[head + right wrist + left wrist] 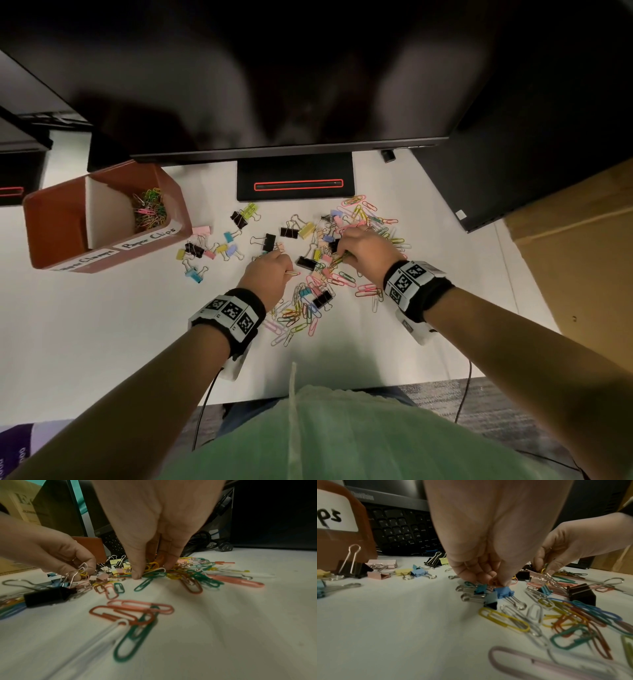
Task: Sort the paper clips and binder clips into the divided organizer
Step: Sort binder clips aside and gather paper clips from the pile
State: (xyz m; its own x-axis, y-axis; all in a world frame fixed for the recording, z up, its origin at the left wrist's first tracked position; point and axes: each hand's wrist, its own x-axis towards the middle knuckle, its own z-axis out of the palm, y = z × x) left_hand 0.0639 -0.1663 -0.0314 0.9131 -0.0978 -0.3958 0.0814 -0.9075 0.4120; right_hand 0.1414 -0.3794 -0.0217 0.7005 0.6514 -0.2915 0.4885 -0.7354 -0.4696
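Note:
Coloured paper clips (305,313) and binder clips (205,251) lie scattered on the white table (102,342). The brown divided organizer (48,222) stands at the far left. Its right compartment, labelled "Paper Clips", holds several paper clips (150,207); its left compartment looks bare. My left hand (279,265) pinches a small bunch of paper clips (495,581) just above a blue binder clip (503,592). My right hand (346,255) reaches down into the pile, its fingers (137,573) curled round several yellow and green paper clips (151,565).
A monitor and its black stand (294,185) rise behind the pile, with a keyboard (399,531) under it. A black computer case (496,178) and a cardboard box (582,246) border the right side. The table's front edge (137,416) runs near my body.

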